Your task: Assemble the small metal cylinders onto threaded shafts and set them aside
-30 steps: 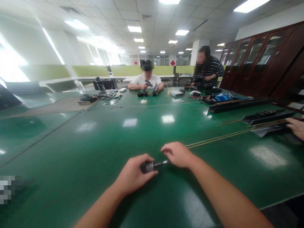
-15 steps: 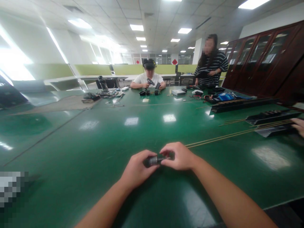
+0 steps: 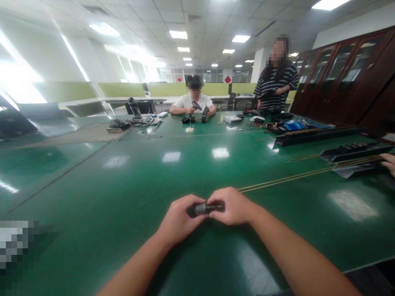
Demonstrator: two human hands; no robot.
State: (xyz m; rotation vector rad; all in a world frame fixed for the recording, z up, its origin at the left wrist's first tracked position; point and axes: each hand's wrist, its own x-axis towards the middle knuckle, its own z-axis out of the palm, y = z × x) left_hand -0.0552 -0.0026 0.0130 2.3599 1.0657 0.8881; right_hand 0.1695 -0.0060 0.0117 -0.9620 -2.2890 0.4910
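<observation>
Low over the green table, my left hand (image 3: 180,216) grips a small cylindrical part (image 3: 200,208), with its thumb and fingers closed round the left end. The part has a grey metal body and a narrower dark section with a thin shaft pointing right. Its exact kind is not clear. Pinched at the narrow section, the thumb and fingertips of my right hand (image 3: 231,205) meet the part close to its grey body. Both palms hide some of it. Behind my right hand, long thin brass-coloured rods (image 3: 277,181) stretch off to the right.
Black metal channels (image 3: 354,168) lie at the right, where another person's hand (image 3: 389,163) shows. Across the green table (image 3: 138,172), a seated person (image 3: 193,102) holds a drill and a standing person (image 3: 276,86) is near tools. A pixelated object (image 3: 15,242) is at left.
My right fingertips have closed in on the narrow section, from a looser curl to a pinch nearer the grey body. My left hand has hardly moved.
</observation>
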